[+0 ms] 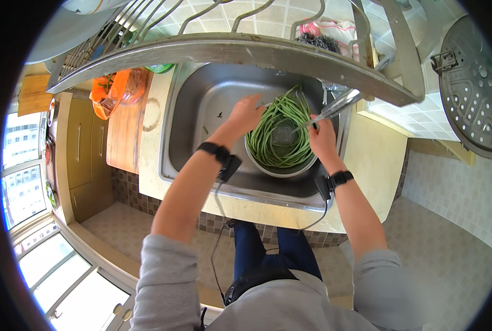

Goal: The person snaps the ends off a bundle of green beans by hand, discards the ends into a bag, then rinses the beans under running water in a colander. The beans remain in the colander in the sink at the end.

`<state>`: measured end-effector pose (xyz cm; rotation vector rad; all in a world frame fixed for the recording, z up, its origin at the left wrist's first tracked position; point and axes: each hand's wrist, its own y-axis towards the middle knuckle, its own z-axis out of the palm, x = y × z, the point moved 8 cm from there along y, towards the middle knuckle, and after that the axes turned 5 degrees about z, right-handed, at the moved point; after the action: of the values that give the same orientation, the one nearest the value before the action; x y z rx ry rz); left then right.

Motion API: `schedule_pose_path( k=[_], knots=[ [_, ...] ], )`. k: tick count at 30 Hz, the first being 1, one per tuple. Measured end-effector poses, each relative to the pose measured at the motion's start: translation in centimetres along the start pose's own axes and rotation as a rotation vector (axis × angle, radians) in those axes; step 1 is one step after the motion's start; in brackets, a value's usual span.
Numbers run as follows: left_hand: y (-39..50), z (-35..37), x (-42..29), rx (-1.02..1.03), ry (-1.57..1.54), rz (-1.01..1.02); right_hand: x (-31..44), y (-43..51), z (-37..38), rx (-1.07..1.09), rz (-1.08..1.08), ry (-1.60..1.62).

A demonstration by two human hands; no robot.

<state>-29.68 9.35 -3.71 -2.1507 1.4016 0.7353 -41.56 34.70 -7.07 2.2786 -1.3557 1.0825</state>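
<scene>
A round metal bowl stands in the stainless steel sink, full of long green beans coiled around a pool of water. My left hand is at the bowl's upper left edge, fingertips beside the beans; whether it grips the rim is unclear. On the opposite side, my right hand has thumb and fingers closed at the bowl's right rim. Water runs from the metal faucet into the middle of the bowl, close to my right fingertips.
A metal dish rack crosses above the sink's back. Left, an orange plastic bag sits on a wooden board. Dark scraps lie in the sink. A perforated steamer plate hangs right. Cables trail from both wrist devices.
</scene>
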Motion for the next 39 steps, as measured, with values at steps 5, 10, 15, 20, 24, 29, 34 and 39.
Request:
schedule_pose_path(
  k=[5, 10, 15, 20, 24, 29, 34, 39],
  knots=[
    [6.9, 6.9, -0.6, 0.282, 0.103, -0.025, 0.5, -2.0, -1.8, -0.058, -0.023, 0.076],
    [9.4, 11.0, -0.3, 0.155, -0.042, -0.049, -0.3, -3.7, -0.9, 0.087, 0.192, 0.180],
    [9.3, 12.7, 2.9, 0.012, -0.579, 0.036, 3.2, -6.0, -1.6, 0.109, 0.117, 0.265],
    [4.7, 9.2, 3.3, -0.116, -0.739, -0.085, 6.8, -7.6, -1.3, 0.101, 0.043, 0.302],
    [1.3, 5.9, 2.8, -0.111, -0.879, -0.279, 9.2, -8.0, 2.6, 0.245, 0.107, 0.503],
    [-0.8, 3.6, 2.9, -0.161, -0.960, -0.361, 11.3, -3.6, 7.9, 0.184, 0.278, 0.694],
    [-2.4, 3.0, 3.2, -0.083, -1.116, -0.393, 12.0, -0.3, 11.9, 0.230, 0.339, 0.784],
    [-3.5, 2.0, 3.4, -0.260, -1.145, -0.429, 12.2, -0.6, 12.5, 0.198, 0.307, 0.596]
  ],
)
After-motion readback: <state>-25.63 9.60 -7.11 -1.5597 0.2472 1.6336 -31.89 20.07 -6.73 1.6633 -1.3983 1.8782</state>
